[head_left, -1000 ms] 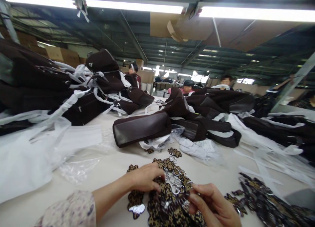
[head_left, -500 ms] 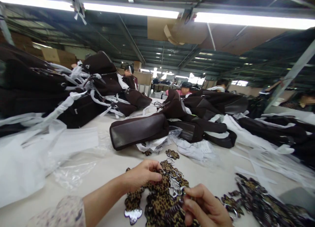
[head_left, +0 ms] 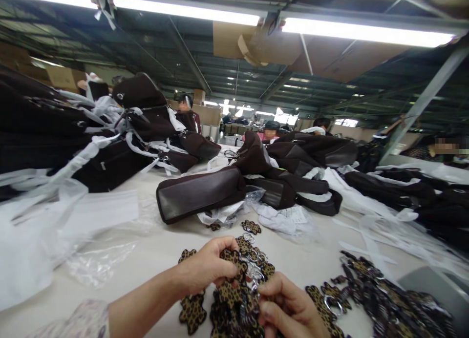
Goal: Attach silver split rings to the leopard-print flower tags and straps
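Head view: the left hand (head_left: 207, 265) pinches a leopard-print charm (head_left: 233, 258) at the near middle of the table (head_left: 161, 247); the right hand (head_left: 289, 308), just right of it, curls over the heap of charms (head_left: 229, 304) beside the metal rings (head_left: 253, 270); whether it grips anything I cannot tell; a brown handbag (head_left: 198, 194) lies farther off.

**Handbag factory floor, seen across a long worktable**

A large industrial hall. Long fluorescent tube lights (head_left: 183, 10) hang under a bare ceiling of dark steel beams (head_left: 190, 59). A pale worktable (head_left: 164, 250) is heaped with dark brown handbags (head_left: 198, 194), many with their straps wrapped in white paper (head_left: 142, 150). Among them lie clear plastic bags (head_left: 102, 250) and piles of leopard-print key charms (head_left: 381, 299) on metal rings. Other workers (head_left: 190, 120) sit further along behind the bags, near stacked cardboard boxes (head_left: 62, 76).
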Available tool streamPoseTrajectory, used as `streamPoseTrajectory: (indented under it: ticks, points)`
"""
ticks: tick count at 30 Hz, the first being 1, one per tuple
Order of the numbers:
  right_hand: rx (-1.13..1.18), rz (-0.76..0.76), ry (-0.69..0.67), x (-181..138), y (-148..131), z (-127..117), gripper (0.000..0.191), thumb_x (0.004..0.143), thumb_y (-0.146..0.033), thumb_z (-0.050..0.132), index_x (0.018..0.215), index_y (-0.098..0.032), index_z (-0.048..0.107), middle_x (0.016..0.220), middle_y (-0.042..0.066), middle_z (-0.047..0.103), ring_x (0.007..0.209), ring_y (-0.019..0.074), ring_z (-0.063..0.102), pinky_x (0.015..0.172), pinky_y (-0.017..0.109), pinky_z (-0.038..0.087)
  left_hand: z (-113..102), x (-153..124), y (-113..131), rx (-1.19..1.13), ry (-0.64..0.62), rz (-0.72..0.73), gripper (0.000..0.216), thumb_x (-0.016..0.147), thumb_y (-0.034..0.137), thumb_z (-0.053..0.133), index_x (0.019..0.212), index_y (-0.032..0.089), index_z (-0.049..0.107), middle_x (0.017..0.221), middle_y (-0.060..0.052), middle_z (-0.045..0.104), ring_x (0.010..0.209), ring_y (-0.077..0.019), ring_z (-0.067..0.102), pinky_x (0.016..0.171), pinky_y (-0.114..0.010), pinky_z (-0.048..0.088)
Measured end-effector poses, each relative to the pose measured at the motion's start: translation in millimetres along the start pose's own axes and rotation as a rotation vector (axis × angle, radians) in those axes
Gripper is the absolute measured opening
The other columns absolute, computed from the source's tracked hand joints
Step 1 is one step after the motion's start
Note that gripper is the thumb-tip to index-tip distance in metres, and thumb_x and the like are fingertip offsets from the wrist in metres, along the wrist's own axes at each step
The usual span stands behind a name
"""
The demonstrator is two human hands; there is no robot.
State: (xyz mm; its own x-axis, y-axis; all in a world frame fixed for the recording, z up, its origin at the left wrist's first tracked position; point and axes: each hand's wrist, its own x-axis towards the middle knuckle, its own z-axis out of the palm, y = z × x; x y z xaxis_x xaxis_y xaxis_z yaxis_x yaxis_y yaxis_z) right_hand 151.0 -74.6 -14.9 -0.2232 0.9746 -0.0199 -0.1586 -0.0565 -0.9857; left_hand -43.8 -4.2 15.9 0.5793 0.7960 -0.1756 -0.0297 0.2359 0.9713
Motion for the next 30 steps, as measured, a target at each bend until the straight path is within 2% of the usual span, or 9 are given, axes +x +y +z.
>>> streamPoseTrajectory:
  ticks: [4, 8, 12, 17, 21, 26, 30]
  points:
    - [0.067, -0.014, -0.04, 6, 12, -5, 0.039, 0.071, -0.052, 0.08, 0.079, -0.019, 0.06, 0.054, -0.004, 0.066, 0.035, 0.007, 0.057, 0.037, 0.016, 0.043, 1, -3, 2, 0.12, 0.014, 0.105, 0.023, 0.06, 0.014, 0.056, 0.081, 0.019, 0.048, 0.063, 0.007, 0.057, 0.053, -0.0076, 0.044, 0.048, -0.02, 0.025]
    - [0.043, 0.002, -0.032, 10, 15, -7, 0.036, 0.074, -0.048, 0.08, 0.082, -0.018, 0.061, 0.056, -0.002, 0.071, 0.035, 0.0086, 0.063, 0.037, 0.014, 0.044, 5, -8, 5, 0.229, -0.021, 0.195, 0.02, 0.063, 0.011, 0.056, 0.082, 0.018, 0.052, 0.078, 0.004, 0.062, 0.066, -0.0102, 0.049, 0.058, -0.022, 0.034]
    - [0.072, -0.004, -0.031, 11, 10, -7, 0.039, 0.072, -0.049, 0.081, 0.08, -0.018, 0.059, 0.053, -0.003, 0.07, 0.031, 0.007, 0.06, 0.034, 0.012, 0.041, 7, -11, 8, 0.233, -0.045, 0.233, 0.021, 0.064, 0.01, 0.054, 0.083, 0.018, 0.053, 0.086, 0.002, 0.066, 0.074, -0.0125, 0.052, 0.064, -0.023, 0.038]
    - [-0.009, 0.033, -0.044, 7, 2, -4, 0.038, 0.073, -0.05, 0.08, 0.082, -0.017, 0.061, 0.056, -0.004, 0.07, 0.035, 0.0058, 0.06, 0.038, 0.013, 0.043, 6, -8, 5, 0.239, -0.02, 0.231, 0.019, 0.065, 0.011, 0.054, 0.082, 0.019, 0.051, 0.086, 0.002, 0.065, 0.078, -0.0142, 0.056, 0.066, -0.024, 0.038]
    - [-0.019, 0.051, -0.049, 7, 1, -1, 0.041, 0.072, -0.053, 0.079, 0.081, -0.018, 0.06, 0.056, -0.005, 0.068, 0.035, 0.0049, 0.058, 0.038, 0.013, 0.043, 6, -8, 4, 0.28, 0.002, 0.235, 0.02, 0.065, 0.011, 0.053, 0.082, 0.019, 0.052, 0.083, 0.003, 0.063, 0.073, -0.0121, 0.052, 0.062, -0.023, 0.035]
    - [0.031, 0.081, -0.096, 11, 6, -3, 0.037, 0.075, -0.048, 0.079, 0.084, -0.019, 0.058, 0.056, -0.005, 0.069, 0.034, 0.0034, 0.057, 0.037, 0.011, 0.042, 9, -11, 10, 0.292, 0.002, 0.255, 0.019, 0.064, 0.011, 0.052, 0.081, 0.019, 0.051, 0.083, 0.002, 0.064, 0.073, -0.0133, 0.053, 0.063, -0.023, 0.036]
    - [0.095, 0.099, -0.066, 12, 8, -4, 0.041, 0.071, -0.049, 0.082, 0.083, -0.018, 0.058, 0.053, -0.005, 0.069, 0.031, 0.0033, 0.055, 0.034, 0.01, 0.041, 9, -12, 11, 0.348, 0.013, 0.287, 0.018, 0.065, 0.01, 0.05, 0.081, 0.019, 0.051, 0.084, 0.002, 0.063, 0.076, -0.0145, 0.054, 0.066, -0.025, 0.038]
